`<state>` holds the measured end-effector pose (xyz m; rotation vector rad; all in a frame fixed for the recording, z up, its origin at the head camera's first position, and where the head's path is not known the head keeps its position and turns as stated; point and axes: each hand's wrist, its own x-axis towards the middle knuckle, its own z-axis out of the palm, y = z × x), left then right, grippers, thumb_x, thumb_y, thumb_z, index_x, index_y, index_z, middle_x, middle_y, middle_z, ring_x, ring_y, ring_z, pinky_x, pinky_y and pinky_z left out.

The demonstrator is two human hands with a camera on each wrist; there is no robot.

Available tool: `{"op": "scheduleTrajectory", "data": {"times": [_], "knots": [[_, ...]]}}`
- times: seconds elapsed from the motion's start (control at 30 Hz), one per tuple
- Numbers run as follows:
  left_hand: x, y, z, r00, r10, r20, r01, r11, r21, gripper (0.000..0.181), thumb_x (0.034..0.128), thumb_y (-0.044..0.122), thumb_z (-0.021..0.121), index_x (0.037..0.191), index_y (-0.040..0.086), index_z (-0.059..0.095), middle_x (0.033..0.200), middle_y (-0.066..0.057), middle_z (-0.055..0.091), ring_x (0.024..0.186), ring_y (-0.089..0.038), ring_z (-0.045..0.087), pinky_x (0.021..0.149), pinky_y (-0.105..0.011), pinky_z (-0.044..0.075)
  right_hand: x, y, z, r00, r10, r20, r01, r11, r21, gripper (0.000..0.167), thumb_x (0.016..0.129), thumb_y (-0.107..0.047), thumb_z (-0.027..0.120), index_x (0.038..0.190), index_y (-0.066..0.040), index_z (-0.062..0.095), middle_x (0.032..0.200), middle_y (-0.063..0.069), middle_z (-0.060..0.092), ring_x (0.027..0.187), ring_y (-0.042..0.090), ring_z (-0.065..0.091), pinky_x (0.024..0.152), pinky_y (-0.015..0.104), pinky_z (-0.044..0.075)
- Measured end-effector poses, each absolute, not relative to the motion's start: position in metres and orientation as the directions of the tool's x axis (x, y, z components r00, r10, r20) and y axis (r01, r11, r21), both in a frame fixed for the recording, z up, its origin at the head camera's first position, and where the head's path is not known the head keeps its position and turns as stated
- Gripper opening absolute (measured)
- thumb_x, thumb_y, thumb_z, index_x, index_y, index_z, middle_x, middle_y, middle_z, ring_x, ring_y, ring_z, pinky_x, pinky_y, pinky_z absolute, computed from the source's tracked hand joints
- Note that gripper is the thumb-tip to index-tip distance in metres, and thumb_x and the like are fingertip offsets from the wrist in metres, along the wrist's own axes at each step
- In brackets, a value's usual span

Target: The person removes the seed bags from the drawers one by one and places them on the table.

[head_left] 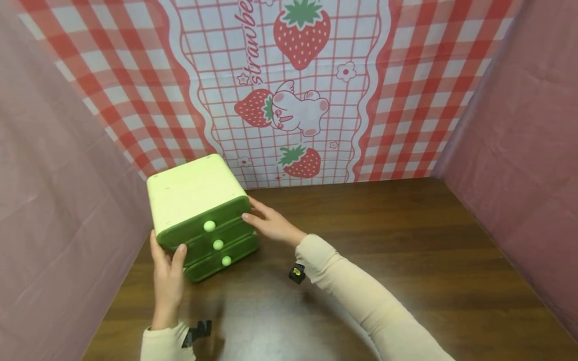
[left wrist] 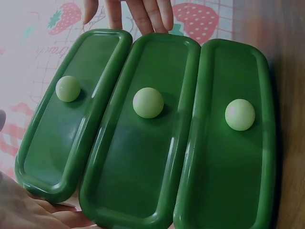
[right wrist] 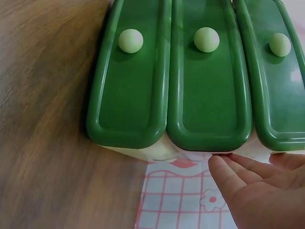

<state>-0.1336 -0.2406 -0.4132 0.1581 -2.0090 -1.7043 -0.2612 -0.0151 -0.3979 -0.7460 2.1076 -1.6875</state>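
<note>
A small drawer cabinet (head_left: 198, 188) with a pale yellow-green body stands at the left of the table in the head view. Its three dark green drawer fronts (left wrist: 143, 143) are closed, each with a round pale green knob (right wrist: 206, 39). My left hand (head_left: 168, 276) touches the cabinet's left side, thumb near the front edge. On the opposite side, my right hand (head_left: 273, 225) presses with fairly straight fingers; in the right wrist view its fingertips (right wrist: 221, 167) meet the side near the middle drawer. Parts of both hands' fingers are hidden behind the cabinet.
The brown wooden table (head_left: 384, 240) stretches to the right of the cabinet. Behind it hangs a red-and-white checked cloth (head_left: 415, 100) with strawberries. Pink cloth (head_left: 510, 150) closes off both sides. A black strap piece with a small device (head_left: 296, 273) sits at the right wrist.
</note>
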Motion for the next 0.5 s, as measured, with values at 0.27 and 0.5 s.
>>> {"op": "scheduleTrajectory", "data": {"times": [0.27, 0.5], "knots": [[-0.137, -0.232, -0.413, -0.896, -0.351, 0.272, 0.221, 0.178, 0.959, 0.077, 0.1020, 0.014, 0.048, 0.159, 0.020, -0.003, 0.164, -0.013, 0.013, 0.145, -0.036, 0.025, 0.102, 0.000, 0.031, -0.259, 0.004, -0.403, -0.805, -0.588, 0.078, -0.230, 0.189, -0.955, 0.064, 0.102, -0.032, 0.052, 0.157, -0.033, 0.020, 0.155, 0.013, 0.039, 0.137, 0.030, 0.046, 0.101, 0.045, 0.053], [-0.141, -0.224, -0.413, -0.920, -0.315, 0.233, 0.182, 0.182, 0.966, 0.079, 0.1016, 0.018, 0.050, 0.159, 0.026, -0.004, 0.165, -0.009, 0.011, 0.147, -0.032, 0.023, 0.124, -0.045, 0.021, -0.255, 0.024, -0.406, -0.814, -0.570, 0.114, -0.281, 0.215, -0.935, 0.065, 0.102, -0.031, 0.052, 0.157, -0.031, 0.018, 0.155, 0.014, 0.039, 0.140, 0.030, 0.042, 0.103, 0.043, 0.051]]}}
